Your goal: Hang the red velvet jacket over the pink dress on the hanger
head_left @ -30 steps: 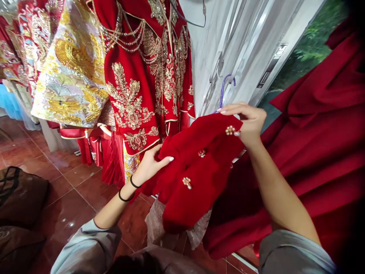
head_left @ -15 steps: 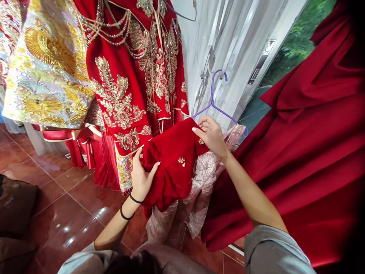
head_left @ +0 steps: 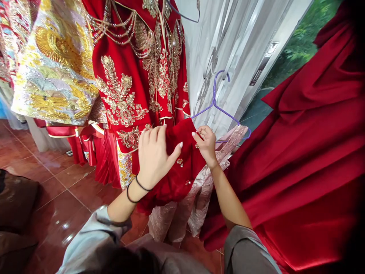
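A red velvet garment (head_left: 186, 173) with small jewelled ornaments hangs in front of me over a pale pink patterned garment (head_left: 203, 182). Its upper part lies across a purple hanger (head_left: 213, 102). My right hand (head_left: 205, 142) pinches the red garment near its upper right edge, thumb against curled fingers. Over the left side of the same garment is my left hand (head_left: 155, 150), back toward me, with the thumb spread away from the fingers. Whether its fingertips touch the cloth I cannot tell.
A red jacket (head_left: 125, 53) with gold embroidery and bead strings hangs behind, beside a gold-and-white embroidered garment (head_left: 54, 95). Large red drapery (head_left: 308, 152) fills the right. A white curtain (head_left: 196, 49) hangs behind the hanger. Dark brown bags (head_left: 17, 201) sit on the tiled floor (head_left: 54, 190).
My left hand has come off the garment's left edge, moving up and right over its front. My right hand has shifted slightly down, still pinching the cloth.
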Available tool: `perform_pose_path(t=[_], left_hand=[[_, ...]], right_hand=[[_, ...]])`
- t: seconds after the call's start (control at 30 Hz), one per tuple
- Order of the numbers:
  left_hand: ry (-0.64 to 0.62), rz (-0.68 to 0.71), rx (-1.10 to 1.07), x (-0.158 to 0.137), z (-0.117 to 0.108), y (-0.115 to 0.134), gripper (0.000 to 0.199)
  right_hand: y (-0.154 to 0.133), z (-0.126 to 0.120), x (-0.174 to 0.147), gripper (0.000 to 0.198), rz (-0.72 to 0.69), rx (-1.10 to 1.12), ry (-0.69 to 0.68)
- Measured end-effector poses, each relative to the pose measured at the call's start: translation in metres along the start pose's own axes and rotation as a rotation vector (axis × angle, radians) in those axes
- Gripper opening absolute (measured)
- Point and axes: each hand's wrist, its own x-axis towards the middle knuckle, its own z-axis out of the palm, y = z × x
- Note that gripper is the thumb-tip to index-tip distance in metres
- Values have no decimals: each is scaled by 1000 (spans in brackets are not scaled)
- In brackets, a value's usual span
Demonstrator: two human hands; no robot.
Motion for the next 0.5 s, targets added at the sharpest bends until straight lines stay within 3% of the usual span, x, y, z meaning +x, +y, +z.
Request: perform_pose_path(t=[0.07,0.13,0.23,0.3,0.33,0.4,0.43,0.5], left_hand=[[-194,-27,91,33,4,20,52],[-320,-76,128,61,16,33,57],[-364,-103,135,87,35,38,57],[-385,-93,110,96,41,33,46],[-413,-85,83,101,42,30,41],[-483,-73,26,109,43,22,34],[-509,-68,5,114,45,18,32],[-517,-53,-12,123,50,9,26]], right_hand=[[-9,-7,-2,17,-42,-73,-18],[-16,-35,-2,16,-158,-261,79],[-17,-109,6,16,-328,-557,573],[-8,-161,15,14,-135,-468,763],[0,-181,18,11,51,-369,734],[15,-205,19,11,358,-205,543],[21,-209,16,16,445,-150,438],[27,-202,6,34,425,-81,236]])
